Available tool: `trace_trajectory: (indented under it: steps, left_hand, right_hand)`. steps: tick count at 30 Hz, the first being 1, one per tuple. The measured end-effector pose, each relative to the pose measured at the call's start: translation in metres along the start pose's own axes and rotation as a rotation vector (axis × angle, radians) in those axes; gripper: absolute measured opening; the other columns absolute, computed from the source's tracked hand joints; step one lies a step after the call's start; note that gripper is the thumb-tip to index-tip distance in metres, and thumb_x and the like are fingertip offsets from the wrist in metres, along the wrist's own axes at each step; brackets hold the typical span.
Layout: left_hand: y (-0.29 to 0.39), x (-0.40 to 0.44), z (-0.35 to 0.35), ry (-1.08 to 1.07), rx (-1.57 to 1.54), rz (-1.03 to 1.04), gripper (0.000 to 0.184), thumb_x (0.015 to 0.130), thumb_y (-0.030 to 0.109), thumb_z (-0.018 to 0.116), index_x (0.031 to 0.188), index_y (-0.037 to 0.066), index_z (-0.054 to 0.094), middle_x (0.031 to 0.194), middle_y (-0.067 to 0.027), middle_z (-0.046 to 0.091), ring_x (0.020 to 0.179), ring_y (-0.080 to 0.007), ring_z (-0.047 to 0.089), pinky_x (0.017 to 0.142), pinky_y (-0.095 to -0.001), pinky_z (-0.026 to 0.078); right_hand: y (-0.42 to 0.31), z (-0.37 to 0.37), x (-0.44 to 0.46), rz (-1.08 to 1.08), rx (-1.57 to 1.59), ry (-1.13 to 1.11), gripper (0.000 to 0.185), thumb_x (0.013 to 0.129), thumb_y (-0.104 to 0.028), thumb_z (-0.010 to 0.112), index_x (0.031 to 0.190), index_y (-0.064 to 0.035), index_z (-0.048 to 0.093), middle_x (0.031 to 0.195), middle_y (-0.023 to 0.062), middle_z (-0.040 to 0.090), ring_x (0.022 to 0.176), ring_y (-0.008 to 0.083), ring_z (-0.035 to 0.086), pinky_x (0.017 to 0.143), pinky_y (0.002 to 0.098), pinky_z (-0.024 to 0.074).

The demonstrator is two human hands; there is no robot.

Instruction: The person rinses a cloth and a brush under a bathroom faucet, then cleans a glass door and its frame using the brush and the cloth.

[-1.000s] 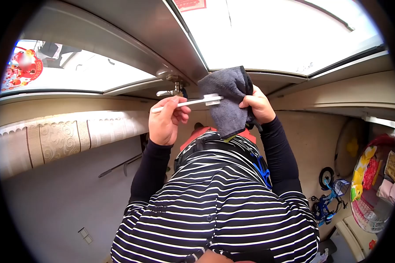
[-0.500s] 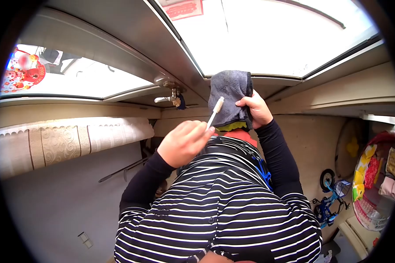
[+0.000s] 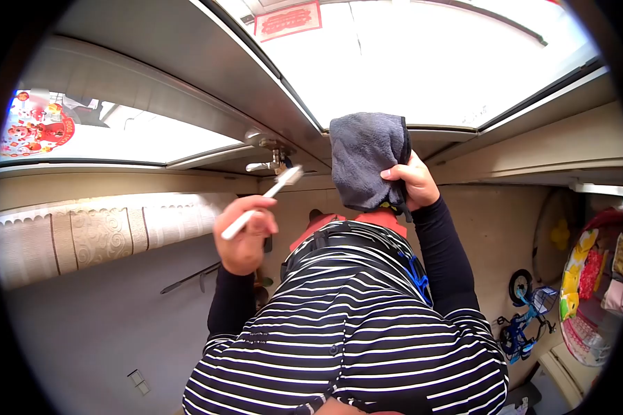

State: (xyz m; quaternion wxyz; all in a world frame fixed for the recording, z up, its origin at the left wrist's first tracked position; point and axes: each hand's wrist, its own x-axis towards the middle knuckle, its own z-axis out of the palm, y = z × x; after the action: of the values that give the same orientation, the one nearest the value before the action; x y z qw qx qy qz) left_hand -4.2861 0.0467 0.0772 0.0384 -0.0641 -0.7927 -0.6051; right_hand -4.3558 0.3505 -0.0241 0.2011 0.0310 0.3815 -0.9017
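Note:
A white toothbrush (image 3: 259, 200) is held by my left hand (image 3: 246, 235), its fingers closed around the handle and the bristle end pointing up to the right. My right hand (image 3: 415, 180) grips the lower right side of a folded grey cloth (image 3: 367, 155) with black edging. The thumb lies over the front of the cloth; the other fingers are mostly hidden behind it. The cloth hangs before the lower window frame (image 3: 436, 135). Close to the brush head, a metal window latch (image 3: 262, 166) sits on the frame, apart from the brush.
A beige patterned curtain (image 3: 104, 232) is bunched along the left. Large bright panes (image 3: 422, 62) lie ahead. At lower right are a small blue bicycle (image 3: 522, 321) and a round pink-rimmed holder (image 3: 581, 339) with colourful items.
My left hand has drawn the toothbrush left, away from the cloth, and turned so the palm side shows more. My right hand keeps the cloth in nearly the same place, slightly turned.

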Motion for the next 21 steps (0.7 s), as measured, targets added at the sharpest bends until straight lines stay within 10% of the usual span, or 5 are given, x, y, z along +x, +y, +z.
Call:
trace_trajectory:
  steps: [7,9,11,16,21]
  left_hand:
    - [0.004,0.005,-0.022,0.183,0.6,0.224,0.037,0.101,0.034,0.065,0.088,0.0,0.072,0.089,-0.0111,0.056,0.08,-0.0209,0.053,0.077,-0.0335,0.048]
    - [0.0,0.009,-0.016,0.129,0.444,0.238,0.031,0.104,0.026,0.06,0.085,0.001,0.067,0.103,-0.0133,0.058,0.109,-0.0261,0.056,0.097,-0.0428,0.047]
    - [-0.011,0.016,-0.022,0.019,0.501,0.268,0.024,0.101,0.019,0.064,0.087,0.0,0.068,0.105,-0.0148,0.064,0.114,-0.0303,0.058,0.09,-0.039,0.049]
    - [-0.014,0.018,-0.02,0.065,-0.075,-0.087,0.047,0.104,0.025,0.061,0.142,-0.001,0.052,0.118,-0.0076,0.066,0.075,-0.0025,0.043,0.071,-0.0199,0.04]
    - [-0.029,0.017,-0.036,-0.341,-0.39,-0.195,0.065,0.097,0.035,0.07,0.148,0.001,0.049,0.118,-0.0065,0.067,0.071,-0.0013,0.042,0.07,-0.0184,0.039]
  right_hand:
    - [-0.017,0.018,-0.004,0.06,0.03,-0.18,0.065,0.078,0.01,0.063,0.141,0.0008,0.05,0.131,0.0137,0.063,0.122,0.0239,0.06,0.104,0.0382,0.0488]
    - [-0.02,0.022,0.0,0.077,-0.033,-0.263,0.066,0.078,0.009,0.064,0.142,-0.0004,0.051,0.131,0.0112,0.064,0.123,0.0219,0.059,0.105,0.0374,0.0476]
    - [-0.025,0.026,0.006,0.085,-0.16,-0.345,0.065,0.078,0.01,0.064,0.141,-0.0005,0.052,0.13,0.0101,0.064,0.123,0.0208,0.059,0.105,0.0367,0.0469]
    - [-0.029,0.051,0.017,0.114,-0.419,-0.528,0.051,0.083,0.006,0.065,0.134,0.0006,0.059,0.119,0.0074,0.07,0.114,0.0162,0.062,0.102,0.0343,0.0478]
    - [-0.009,0.075,0.031,-0.103,-0.732,-0.839,0.039,0.075,0.013,0.055,0.111,0.0051,0.069,0.116,0.0187,0.073,0.11,0.0271,0.068,0.097,0.0358,0.0509]
